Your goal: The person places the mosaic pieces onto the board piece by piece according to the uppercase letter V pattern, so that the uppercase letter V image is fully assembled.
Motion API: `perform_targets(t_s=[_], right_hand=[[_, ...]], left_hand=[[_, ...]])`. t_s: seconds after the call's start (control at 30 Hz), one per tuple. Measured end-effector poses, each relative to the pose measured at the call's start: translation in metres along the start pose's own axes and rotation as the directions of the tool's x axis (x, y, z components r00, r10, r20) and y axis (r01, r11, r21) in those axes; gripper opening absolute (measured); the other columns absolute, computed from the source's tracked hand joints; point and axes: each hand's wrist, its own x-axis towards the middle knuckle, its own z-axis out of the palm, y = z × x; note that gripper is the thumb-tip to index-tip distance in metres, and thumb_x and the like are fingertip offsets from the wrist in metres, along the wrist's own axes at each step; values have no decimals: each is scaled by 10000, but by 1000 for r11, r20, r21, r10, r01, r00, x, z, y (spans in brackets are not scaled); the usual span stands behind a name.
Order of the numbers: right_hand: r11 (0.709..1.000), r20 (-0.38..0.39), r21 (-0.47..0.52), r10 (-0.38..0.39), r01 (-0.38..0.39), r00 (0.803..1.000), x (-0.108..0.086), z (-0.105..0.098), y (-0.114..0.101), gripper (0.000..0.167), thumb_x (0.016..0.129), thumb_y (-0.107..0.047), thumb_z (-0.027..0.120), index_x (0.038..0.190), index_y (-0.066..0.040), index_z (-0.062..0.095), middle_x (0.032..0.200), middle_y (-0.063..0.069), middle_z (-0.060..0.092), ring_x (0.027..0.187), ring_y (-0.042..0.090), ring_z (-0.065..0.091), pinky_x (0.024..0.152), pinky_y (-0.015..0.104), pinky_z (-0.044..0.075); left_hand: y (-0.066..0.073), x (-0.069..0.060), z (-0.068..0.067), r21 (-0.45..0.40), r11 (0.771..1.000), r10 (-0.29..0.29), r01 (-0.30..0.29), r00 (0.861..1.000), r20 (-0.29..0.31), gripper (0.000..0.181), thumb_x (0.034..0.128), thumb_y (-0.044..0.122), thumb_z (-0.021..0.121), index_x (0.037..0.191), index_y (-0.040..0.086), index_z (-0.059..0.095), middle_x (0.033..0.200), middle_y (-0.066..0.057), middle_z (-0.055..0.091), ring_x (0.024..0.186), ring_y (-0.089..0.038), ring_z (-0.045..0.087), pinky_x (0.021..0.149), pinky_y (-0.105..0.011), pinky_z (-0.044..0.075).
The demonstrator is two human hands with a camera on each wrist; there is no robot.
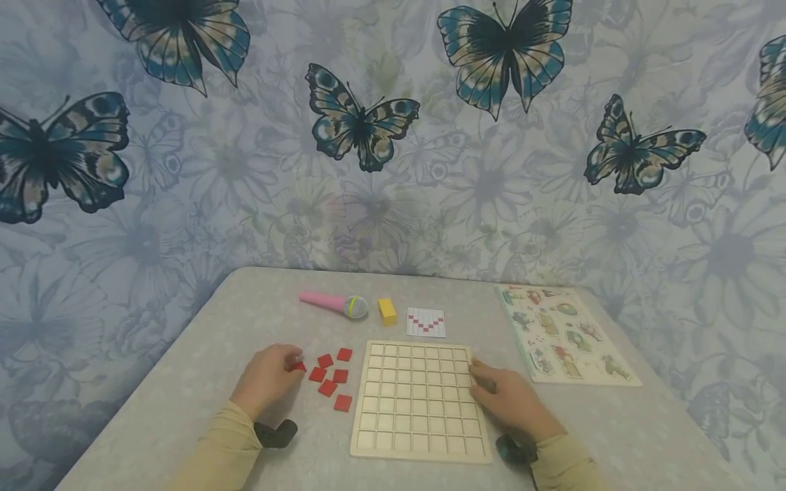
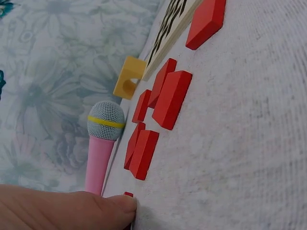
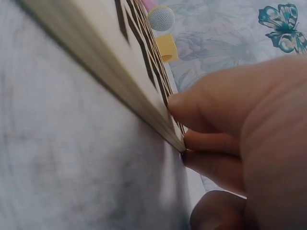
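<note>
Nearest you, your left sleeve [image 1: 215,447] and right sleeve [image 1: 565,464] came in over the tabletop [image 1: 166,409], with a dark device [image 1: 276,434] on the left wrist and another dark device [image 1: 517,450] on the right.

The board [image 1: 420,402] lay flat on the tabletop between your hands, its face ruled in a grid of square cells. Your right hand [image 1: 518,402] was at the board's right side; its fingers were nearly closed, pinching the edge, with 1 digit on the upper face and others against the rim.

To the left of the board, 6 loose tiles [image 1: 327,388] lay flat in a scatter, all of them red. The lowest sat near the board's left edge, apart from the rest; the other 5 were grouped closer together. Your left hand [image 1: 267,378] was just left of that group, its fingers drawn together on 1 more red tile [image 1: 297,366], mostly hidden by the thumb in the left wrist view.

Beyond the board's far edge lay the card [image 1: 426,322], white and gridded, with red squares forming a V. At right, well apart from the card, was the picture sheet [image 1: 568,334]. The yellow block [image 1: 387,311] stood left of the card, and left of that lay the pink microphone [image 1: 333,304], its grey head toward the block. Behind everything rose the flowered wall [image 1: 276,225], printed with blue butterflies [image 1: 362,123].
</note>
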Motion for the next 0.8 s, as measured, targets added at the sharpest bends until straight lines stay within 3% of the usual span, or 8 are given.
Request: perform_targets(t_s=[0.3,0.47,0.63,0.8], right_hand=[[1000,-11,7,-8,8,1000,-2,-1,-3,434,964,-242,712,1373,-110,659,1512,26,556,1421,325,494,1159,507,371],[1000,-15,11,2,-2,1000,-2,-2,-4,439,962,-260,713,1372,-114,660,1508,19,560,1417,324,500,1157,506,374],[1000,-19,-6,-2,1,1000,-2,-2,-3,446,961,-282,711,1376,-128,659,1510,9,559,1414,328,504,1158,509,375],[1000,-19,-1,-4,4,1000,-2,-1,-3,450,961,-286,711,1376,-121,659,1510,15,562,1415,340,501,1160,520,371]], left_hand=[[1,1,0,-31,999,-43,43,999,2,350,868,86,798,1182,-36,701,1078,-182,735,971,-324,697,893,-532,565],[4,3,0,-30,999,-23,23,1000,10,316,858,122,812,1141,11,727,1056,-132,746,946,-289,703,865,-509,574],[14,0,2,-41,999,-4,5,1000,16,256,854,176,820,1094,116,754,1042,-36,753,913,-216,694,820,-466,568],[32,-5,9,-93,996,5,-3,1000,25,189,851,234,830,1026,221,760,1019,49,739,860,-146,636,744,-384,532]])
